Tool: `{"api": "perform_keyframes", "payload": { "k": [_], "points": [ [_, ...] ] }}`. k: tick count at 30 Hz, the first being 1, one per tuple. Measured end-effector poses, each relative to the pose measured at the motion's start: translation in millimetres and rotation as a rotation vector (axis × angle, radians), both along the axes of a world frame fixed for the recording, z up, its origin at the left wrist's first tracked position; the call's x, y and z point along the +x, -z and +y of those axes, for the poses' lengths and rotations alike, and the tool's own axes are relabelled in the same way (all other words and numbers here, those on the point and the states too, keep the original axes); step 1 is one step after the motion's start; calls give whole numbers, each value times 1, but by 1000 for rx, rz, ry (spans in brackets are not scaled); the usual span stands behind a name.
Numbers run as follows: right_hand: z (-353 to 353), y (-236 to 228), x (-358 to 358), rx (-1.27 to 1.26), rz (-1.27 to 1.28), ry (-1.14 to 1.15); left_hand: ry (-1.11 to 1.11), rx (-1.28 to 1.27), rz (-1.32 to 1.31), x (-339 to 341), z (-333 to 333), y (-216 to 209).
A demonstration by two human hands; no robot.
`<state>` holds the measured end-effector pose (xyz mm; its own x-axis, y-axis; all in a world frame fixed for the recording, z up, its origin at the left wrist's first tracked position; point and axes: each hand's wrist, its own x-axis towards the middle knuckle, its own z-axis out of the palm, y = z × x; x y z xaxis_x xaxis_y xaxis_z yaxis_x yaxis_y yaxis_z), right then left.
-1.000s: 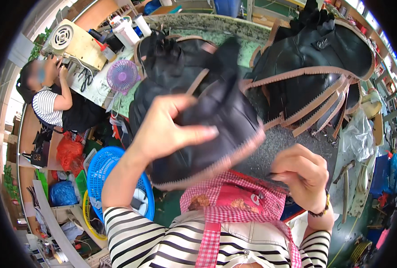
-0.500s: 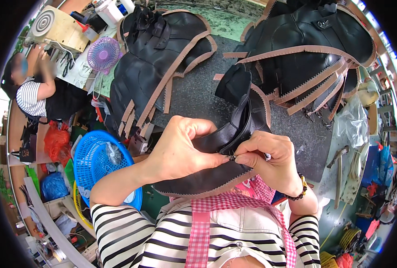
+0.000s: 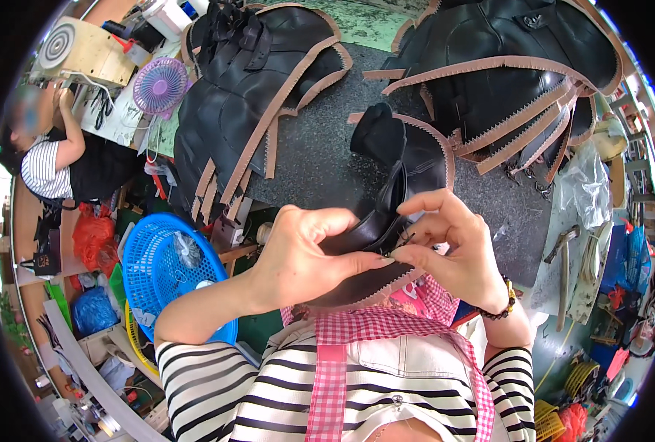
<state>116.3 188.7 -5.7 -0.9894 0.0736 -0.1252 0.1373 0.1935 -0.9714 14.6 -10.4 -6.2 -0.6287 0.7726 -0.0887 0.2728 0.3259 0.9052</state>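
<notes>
A dark worktable (image 3: 313,140) bore black leather stacks (image 3: 235,110) at upper left and right. At centre, the left hand (image 3: 305,254) gripped a pink-edged leather piece (image 3: 363,287); the right hand (image 3: 453,250) touched it, fingers bent, hold unclear.

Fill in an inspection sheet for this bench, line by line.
Surface: dark grey worktop, scuffed and speckled.
Job's things: black piece with brown zigzag edging, held near the worktop's front edge.
Clutter: left stack and right stack of similar black pieces; clear plastic bag at the right.
Hands: left hand grips the black piece, thumb in front; right hand has its thumb tip close to the left thumb. Anything between them is too small to tell.
Cables: white cord by the beige machine.
Surroundings: purple fan, blue basket and another person, all at the left.
</notes>
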Motion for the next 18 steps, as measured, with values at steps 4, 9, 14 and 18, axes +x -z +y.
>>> {"api": "perform_keyframes", "payload": {
  "k": [4, 9, 14, 18],
  "points": [
    [-6, 23, 15, -204, 15, 140, -24, 89, -100, 7, -2, 8],
    [-7, 31, 22, -105, 31, 77, 7, 165, -67, 15, -3, 20],
    [-6, 34, 23, -155, -28, 59, -51, 184, -152, 22, -3, 25],
    [-6, 38, 27, -168, -59, 44, -27, 101, -163, 20, -6, 23]
  ]
}}
